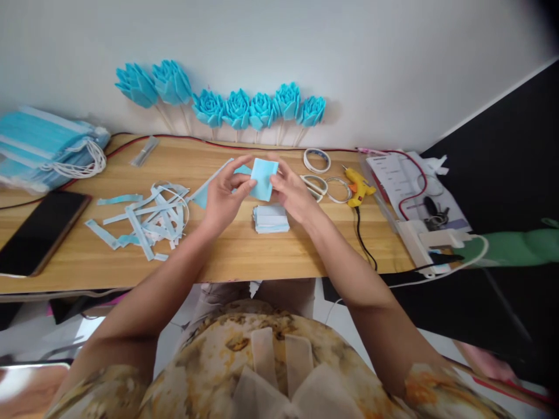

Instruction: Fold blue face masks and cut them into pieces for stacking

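Observation:
Between my two hands, above the wooden table, is a small light-blue square of mask fabric. My left hand pinches its left edge between thumb and fingers. On the opposite side, my right hand grips the right edge, thumb on the front. Just below lies a small stack of cut light-blue fabric pieces. Partly hidden behind my left hand is a larger blue piece of fabric. Farther left sits a tangled pile of cut strips and ear loops.
Several blue fabric flowers on sticks lean against the wall. At left are a stack of face masks and a phone. To the right lie tape rolls, scissors, a yellow glue gun, keys and a power strip.

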Action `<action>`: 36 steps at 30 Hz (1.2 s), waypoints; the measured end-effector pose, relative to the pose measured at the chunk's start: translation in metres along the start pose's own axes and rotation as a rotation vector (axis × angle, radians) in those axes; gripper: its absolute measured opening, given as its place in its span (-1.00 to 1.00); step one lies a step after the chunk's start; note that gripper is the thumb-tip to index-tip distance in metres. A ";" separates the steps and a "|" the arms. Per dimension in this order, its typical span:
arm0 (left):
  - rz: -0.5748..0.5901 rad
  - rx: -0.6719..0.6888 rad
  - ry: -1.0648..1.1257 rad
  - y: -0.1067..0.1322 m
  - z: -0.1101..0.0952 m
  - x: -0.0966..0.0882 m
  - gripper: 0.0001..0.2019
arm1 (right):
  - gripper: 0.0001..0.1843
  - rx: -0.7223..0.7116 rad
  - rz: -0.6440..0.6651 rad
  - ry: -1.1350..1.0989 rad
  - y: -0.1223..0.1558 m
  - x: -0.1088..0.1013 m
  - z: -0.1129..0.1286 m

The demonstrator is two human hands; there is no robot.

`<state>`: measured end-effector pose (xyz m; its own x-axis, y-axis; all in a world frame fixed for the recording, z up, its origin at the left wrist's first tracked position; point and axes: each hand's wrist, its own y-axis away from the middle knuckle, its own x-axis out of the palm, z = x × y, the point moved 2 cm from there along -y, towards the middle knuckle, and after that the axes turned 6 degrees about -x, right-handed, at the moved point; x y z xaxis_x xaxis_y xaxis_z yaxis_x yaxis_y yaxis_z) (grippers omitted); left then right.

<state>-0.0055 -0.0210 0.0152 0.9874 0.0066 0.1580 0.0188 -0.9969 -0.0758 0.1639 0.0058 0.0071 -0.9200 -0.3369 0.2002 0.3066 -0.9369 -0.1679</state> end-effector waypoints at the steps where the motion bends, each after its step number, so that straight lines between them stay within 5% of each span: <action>1: 0.000 0.013 -0.019 0.001 0.000 0.000 -0.46 | -0.17 0.024 -0.010 -0.011 0.000 0.001 -0.002; 8: -0.062 0.098 -0.199 0.002 -0.002 -0.001 -0.51 | -0.48 0.097 -0.068 0.012 0.003 0.002 -0.010; 14: -0.077 0.146 -0.235 0.003 -0.002 -0.002 -0.51 | -0.59 -0.014 -0.144 0.052 0.002 0.002 -0.009; 22: -0.009 -0.025 -0.068 -0.002 0.003 -0.002 -0.39 | -0.66 -0.119 -0.112 0.244 0.003 0.000 -0.009; 27: 0.043 -0.070 0.020 -0.006 0.008 -0.002 -0.67 | -0.71 -0.152 -0.083 0.313 0.004 0.002 -0.009; 36: -0.068 -0.031 -0.003 -0.011 0.005 -0.011 -0.77 | -0.79 -0.237 -0.143 0.426 0.000 -0.005 -0.003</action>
<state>-0.0159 -0.0092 0.0091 0.9844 0.0750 0.1592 0.0814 -0.9961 -0.0339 0.1678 0.0077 0.0034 -0.9817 -0.0927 -0.1663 0.1520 -0.9073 -0.3921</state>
